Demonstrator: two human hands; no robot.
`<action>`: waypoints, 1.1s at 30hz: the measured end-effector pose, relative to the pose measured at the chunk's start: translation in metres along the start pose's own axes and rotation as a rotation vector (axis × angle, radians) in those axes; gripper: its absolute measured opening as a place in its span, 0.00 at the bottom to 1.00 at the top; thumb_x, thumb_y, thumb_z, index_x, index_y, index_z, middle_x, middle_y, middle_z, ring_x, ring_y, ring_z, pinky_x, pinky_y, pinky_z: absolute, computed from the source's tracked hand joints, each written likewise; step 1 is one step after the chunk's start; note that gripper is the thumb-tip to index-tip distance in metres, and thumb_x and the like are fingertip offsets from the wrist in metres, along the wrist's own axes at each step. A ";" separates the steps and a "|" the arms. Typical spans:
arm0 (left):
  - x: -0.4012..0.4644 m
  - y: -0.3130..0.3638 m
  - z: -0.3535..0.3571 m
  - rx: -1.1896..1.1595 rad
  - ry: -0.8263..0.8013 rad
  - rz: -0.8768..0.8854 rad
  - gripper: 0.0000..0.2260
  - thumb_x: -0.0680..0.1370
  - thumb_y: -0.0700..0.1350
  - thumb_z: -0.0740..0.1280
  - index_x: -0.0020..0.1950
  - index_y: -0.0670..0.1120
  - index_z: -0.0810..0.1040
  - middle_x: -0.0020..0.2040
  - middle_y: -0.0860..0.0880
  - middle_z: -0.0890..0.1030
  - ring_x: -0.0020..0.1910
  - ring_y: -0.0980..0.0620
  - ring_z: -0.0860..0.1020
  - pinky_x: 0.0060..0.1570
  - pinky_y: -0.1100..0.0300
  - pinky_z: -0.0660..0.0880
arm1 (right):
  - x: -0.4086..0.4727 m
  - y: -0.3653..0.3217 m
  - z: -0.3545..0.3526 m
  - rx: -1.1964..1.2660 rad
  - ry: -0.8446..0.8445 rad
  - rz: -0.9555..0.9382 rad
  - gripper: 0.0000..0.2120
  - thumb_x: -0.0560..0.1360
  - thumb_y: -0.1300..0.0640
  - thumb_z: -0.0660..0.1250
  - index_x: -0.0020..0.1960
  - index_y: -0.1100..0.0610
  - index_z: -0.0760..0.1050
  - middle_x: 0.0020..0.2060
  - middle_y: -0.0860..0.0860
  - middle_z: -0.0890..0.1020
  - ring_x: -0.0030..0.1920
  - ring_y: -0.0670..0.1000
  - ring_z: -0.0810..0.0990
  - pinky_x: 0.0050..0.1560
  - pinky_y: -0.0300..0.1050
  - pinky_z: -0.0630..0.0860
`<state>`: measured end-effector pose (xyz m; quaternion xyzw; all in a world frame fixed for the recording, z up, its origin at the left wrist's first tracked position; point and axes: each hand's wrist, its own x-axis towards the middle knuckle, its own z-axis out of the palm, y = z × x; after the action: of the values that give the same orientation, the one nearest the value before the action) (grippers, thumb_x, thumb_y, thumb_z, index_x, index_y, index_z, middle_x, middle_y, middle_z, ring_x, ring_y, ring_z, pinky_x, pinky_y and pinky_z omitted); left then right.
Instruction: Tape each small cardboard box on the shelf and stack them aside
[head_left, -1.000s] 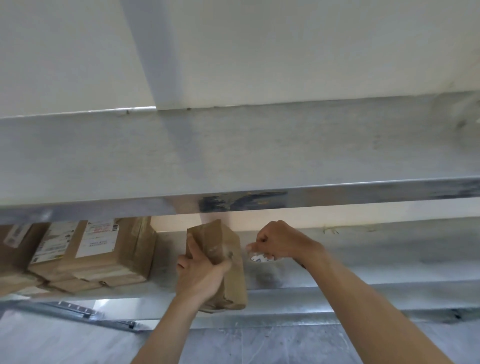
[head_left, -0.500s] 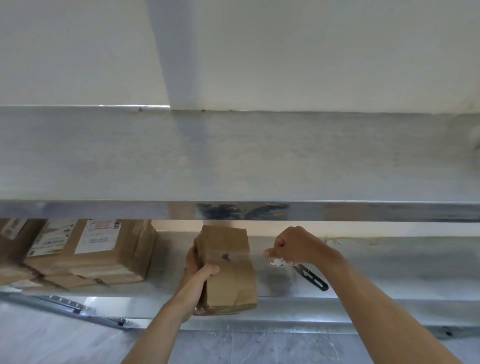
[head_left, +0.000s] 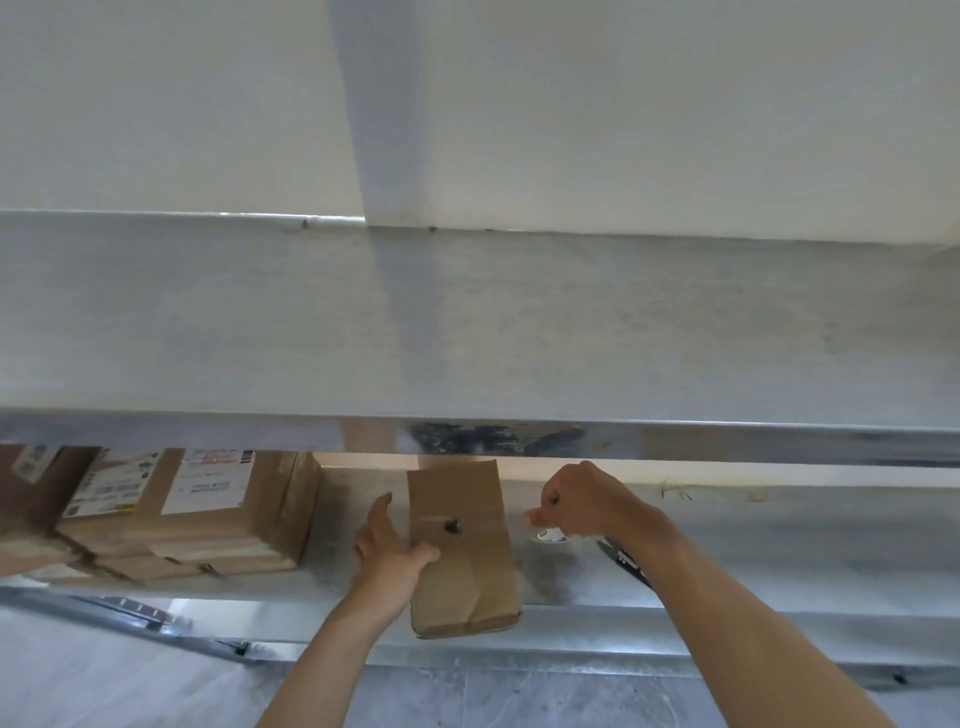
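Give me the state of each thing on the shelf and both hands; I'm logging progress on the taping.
Box: lying flat, overhanging the shelf edge.
Left hand: holds the box's side, thumb on top.
Right hand: curled, pinching something, probably tape.
Tape roll: mostly hidden.
Stack of boxes: labelled, set left.

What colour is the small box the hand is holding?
Plain brown cardboard box with a dark spot, head view.
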<state>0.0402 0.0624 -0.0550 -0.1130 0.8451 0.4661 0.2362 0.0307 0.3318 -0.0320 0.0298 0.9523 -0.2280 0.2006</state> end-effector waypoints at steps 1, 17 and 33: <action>-0.005 0.008 0.000 0.173 0.050 0.049 0.40 0.76 0.46 0.70 0.79 0.58 0.48 0.76 0.47 0.56 0.74 0.42 0.58 0.71 0.45 0.61 | -0.001 0.000 0.000 -0.004 0.001 -0.001 0.18 0.72 0.40 0.73 0.32 0.52 0.79 0.32 0.48 0.83 0.33 0.46 0.77 0.38 0.43 0.74; -0.001 0.142 0.046 0.765 -0.554 0.178 0.17 0.80 0.54 0.57 0.68 0.68 0.71 0.54 0.54 0.77 0.49 0.51 0.77 0.42 0.56 0.82 | -0.024 0.007 -0.016 0.040 0.002 -0.041 0.16 0.74 0.44 0.70 0.44 0.58 0.82 0.40 0.51 0.83 0.42 0.52 0.80 0.39 0.44 0.71; 0.018 0.132 0.067 1.055 -0.444 0.620 0.06 0.80 0.49 0.67 0.56 0.52 0.77 0.55 0.51 0.82 0.53 0.51 0.79 0.53 0.57 0.75 | -0.041 0.018 -0.024 0.132 -0.017 -0.131 0.16 0.77 0.44 0.70 0.63 0.49 0.80 0.60 0.47 0.81 0.60 0.51 0.77 0.57 0.45 0.72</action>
<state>-0.0103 0.1911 0.0022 0.3662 0.8849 0.0475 0.2838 0.0621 0.3598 -0.0034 -0.0216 0.9334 -0.3031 0.1910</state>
